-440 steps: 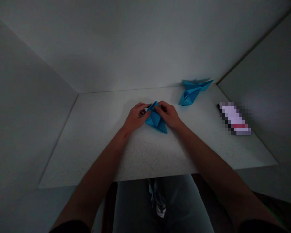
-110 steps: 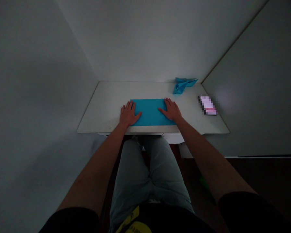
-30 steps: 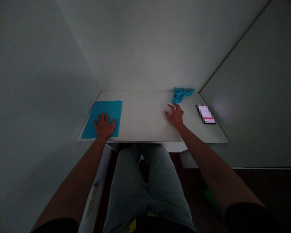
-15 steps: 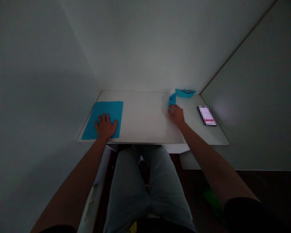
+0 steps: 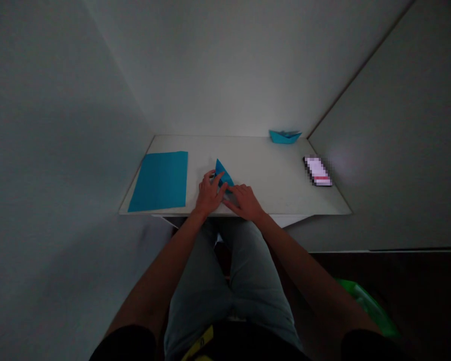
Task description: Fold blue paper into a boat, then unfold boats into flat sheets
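Note:
A folded piece of blue paper [image 5: 224,174] stands up as a triangle near the middle of the table's front part. My left hand [image 5: 209,194] is closed on its left and lower side, with the fingertips over the paper. At the paper's lower right corner, the fingers of my right hand [image 5: 246,200] grip the edge, close beside my left thumb. Part of the paper is hidden by my fingers. To the left lies a flat blue sheet [image 5: 160,180], touched by neither hand. A finished blue paper boat [image 5: 284,137] sits at the back right.
The white table [image 5: 285,190] is narrow, with walls behind it and at both sides. A phone [image 5: 317,171] with a lit, blurred screen lies near its right edge. On the dark floor at the lower right is something green and shiny [image 5: 372,306].
My right hand has brought the folded blue paper from the back right to the front middle. My left hand has left the flat sheet and come over to the folded paper.

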A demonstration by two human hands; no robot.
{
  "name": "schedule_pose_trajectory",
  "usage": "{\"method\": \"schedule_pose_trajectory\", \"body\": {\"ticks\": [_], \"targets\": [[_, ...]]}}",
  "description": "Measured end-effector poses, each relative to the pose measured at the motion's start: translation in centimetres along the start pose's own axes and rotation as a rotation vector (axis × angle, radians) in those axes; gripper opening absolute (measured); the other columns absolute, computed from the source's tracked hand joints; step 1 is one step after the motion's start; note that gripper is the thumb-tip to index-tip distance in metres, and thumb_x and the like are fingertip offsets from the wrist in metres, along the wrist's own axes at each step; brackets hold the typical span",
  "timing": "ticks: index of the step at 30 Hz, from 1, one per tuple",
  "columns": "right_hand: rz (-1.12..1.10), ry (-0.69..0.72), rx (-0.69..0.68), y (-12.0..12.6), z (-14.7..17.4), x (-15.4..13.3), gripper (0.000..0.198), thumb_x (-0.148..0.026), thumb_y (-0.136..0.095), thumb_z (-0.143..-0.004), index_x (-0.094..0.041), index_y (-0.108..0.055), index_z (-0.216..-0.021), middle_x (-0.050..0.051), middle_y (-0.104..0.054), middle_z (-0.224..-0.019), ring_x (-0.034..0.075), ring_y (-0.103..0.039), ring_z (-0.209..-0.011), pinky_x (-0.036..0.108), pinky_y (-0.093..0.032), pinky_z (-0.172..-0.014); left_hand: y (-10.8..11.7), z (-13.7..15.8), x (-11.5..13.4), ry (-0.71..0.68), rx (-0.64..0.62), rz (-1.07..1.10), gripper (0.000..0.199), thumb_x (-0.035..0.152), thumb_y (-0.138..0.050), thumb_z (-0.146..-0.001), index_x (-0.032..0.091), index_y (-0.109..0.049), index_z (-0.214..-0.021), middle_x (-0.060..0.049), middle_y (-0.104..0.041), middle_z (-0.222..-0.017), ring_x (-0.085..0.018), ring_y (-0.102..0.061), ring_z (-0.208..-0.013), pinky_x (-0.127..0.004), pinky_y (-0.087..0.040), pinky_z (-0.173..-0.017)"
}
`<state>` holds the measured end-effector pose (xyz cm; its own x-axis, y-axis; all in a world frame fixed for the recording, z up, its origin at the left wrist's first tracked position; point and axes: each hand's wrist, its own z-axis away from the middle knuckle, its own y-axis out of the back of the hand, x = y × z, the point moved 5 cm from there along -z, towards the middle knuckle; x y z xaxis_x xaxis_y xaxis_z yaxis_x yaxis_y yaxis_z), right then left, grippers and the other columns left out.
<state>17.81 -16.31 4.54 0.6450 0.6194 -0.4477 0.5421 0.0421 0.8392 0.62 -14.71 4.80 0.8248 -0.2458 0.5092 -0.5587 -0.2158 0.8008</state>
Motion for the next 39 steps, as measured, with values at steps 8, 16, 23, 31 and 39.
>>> {"method": "schedule_pose_trajectory", "body": {"ticks": [8, 16, 23, 31, 39], "targets": [[-0.512, -0.262, 0.059, 0.6, 0.3, 4.1, 0.049, -0.061, -0.047, -0.112, -0.027, -0.065, -0.143, 0.006, -0.085, -0.104, 0.027, -0.080, -0.096, 0.044, -0.060, -0.094, 0.0, 0.1, -0.7, 0.051, -0.071, 0.071, 0.035, 0.033, -0.059, -0.111, 0.021, -0.069, -0.143, -0.014, -0.073, -0.146, -0.030, -0.068, -0.138, -0.048, -0.050, -0.123], [-0.287, -0.228, 0.045, 0.4, -0.7, 6.3, 0.043, -0.053, -0.073, -0.098, -0.023, -0.079, -0.128, 0.006, -0.082, -0.098, 0.024, -0.071, -0.087, 0.041, -0.057, -0.090, -0.3, 0.2, -0.3, -0.012, -0.121, 0.015, 0.032, 0.042, -0.068, -0.107, 0.023, -0.081, -0.130, -0.012, -0.076, -0.142, -0.031, -0.067, -0.139, -0.050, -0.047, -0.124], [-0.181, -0.088, -0.004, 0.2, -1.3, 6.9, 0.028, -0.043, -0.069, -0.107, -0.027, -0.088, -0.120, 0.010, -0.076, -0.109, 0.028, -0.068, -0.109, 0.049, -0.054, -0.107, -0.2, -0.1, -1.0, 0.065, -0.106, 0.104, 0.049, 0.027, -0.038, -0.115, 0.023, -0.087, -0.114, -0.009, -0.076, -0.145, -0.028, -0.066, -0.139, -0.048, -0.046, -0.125], [-0.063, -0.050, 0.018, -0.3, -1.4, 6.3, 0.028, -0.040, -0.077, -0.103, -0.032, -0.086, -0.129, 0.012, -0.063, -0.133, 0.028, -0.064, -0.108, 0.052, -0.057, -0.109, -0.1, -2.9, -1.0, 0.215, -0.124, 0.126, 0.033, 0.043, -0.062, -0.106, 0.022, -0.087, -0.108, -0.013, -0.072, -0.137, -0.029, -0.070, -0.131, -0.044, -0.051, -0.120], [-0.020, -0.036, -0.005, -0.2, -1.4, 5.7, 0.033, -0.042, -0.078, -0.102, -0.026, -0.084, -0.130, 0.014, -0.064, -0.134, 0.029, -0.064, -0.106, 0.052, -0.057, -0.107, -0.2, -7.5, 1.4, 0.231, -0.247, -0.037, 0.024, 0.038, -0.091, -0.078, 0.018, -0.082, -0.087, -0.019, -0.069, -0.131, -0.039, -0.072, -0.118, -0.047, -0.056, -0.103]]}}
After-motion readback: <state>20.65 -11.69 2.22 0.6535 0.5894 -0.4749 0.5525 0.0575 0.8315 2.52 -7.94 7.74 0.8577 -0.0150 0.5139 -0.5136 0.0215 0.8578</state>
